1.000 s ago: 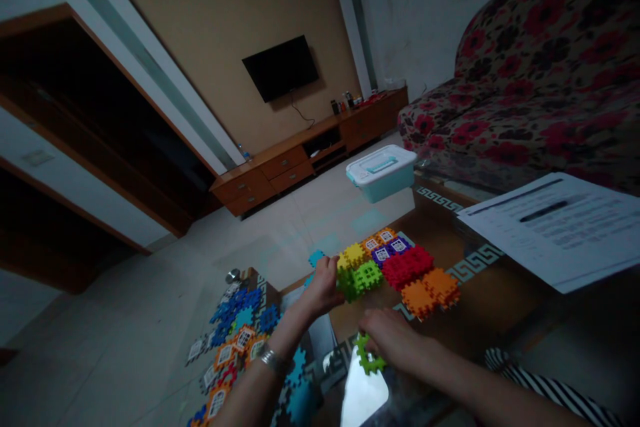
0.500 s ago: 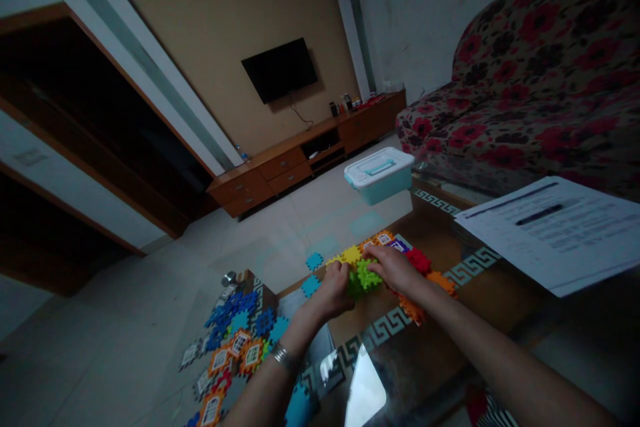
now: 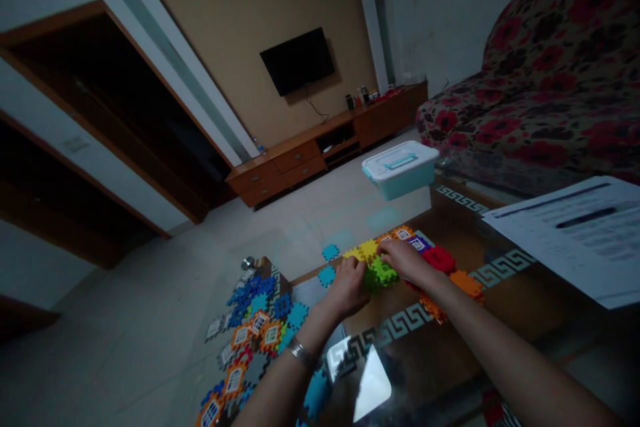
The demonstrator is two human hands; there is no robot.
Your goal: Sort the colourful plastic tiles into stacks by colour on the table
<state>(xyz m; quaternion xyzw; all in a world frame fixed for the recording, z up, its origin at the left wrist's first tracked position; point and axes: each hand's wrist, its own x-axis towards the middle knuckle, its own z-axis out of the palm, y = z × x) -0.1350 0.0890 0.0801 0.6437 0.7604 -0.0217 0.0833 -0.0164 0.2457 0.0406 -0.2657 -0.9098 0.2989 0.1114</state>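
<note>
On the glass table lies a row of interlocking plastic tiles with toothed edges. Two light blue tiles are at its left, a yellow tile is in the middle, and red tiles and orange tiles are on the right. My left hand is curled over the left end of the bright green tiles, with its fingertips partly hidden. From the right, my right hand grips the upper edge of the green, beside the yellow. The exact join between green and yellow is covered by my fingers.
Loose blue, orange and grey tiles are heaped at the table's left end. A lidded turquoise box stands at the far edge. Printed papers with a pen lie at right, near a floral sofa.
The view has swung slightly left, so everything sits further right in the picture. Both hands remain at the green tiles, with little visible change in their grip.
</note>
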